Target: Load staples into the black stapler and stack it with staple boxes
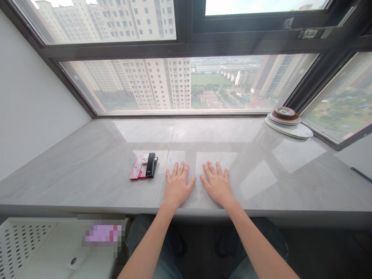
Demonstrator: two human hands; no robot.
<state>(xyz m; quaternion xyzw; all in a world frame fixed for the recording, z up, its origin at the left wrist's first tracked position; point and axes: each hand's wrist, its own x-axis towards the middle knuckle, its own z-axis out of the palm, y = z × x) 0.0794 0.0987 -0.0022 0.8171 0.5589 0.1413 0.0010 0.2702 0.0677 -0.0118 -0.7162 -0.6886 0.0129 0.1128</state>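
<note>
My left hand (178,186) lies flat on the grey marbled sill (87,170), palm down, its fingers spread. Beside it, palm down as well, my right hand (217,183) rests with fingers apart. Neither holds anything, and the thumbs point toward each other with a small gap between. To the left of my left hand sits a black stapler (150,166). Against the stapler's left side are several small red and white boxes (136,172), which look like staple boxes; their print is too small to read.
A stack of round plates or coasters (286,118) stands at the back right corner by the window frame (180,49). Below the sill at left is a white perforated basket (43,248) with a blurred purple item. The sill's front edge runs under my wrists.
</note>
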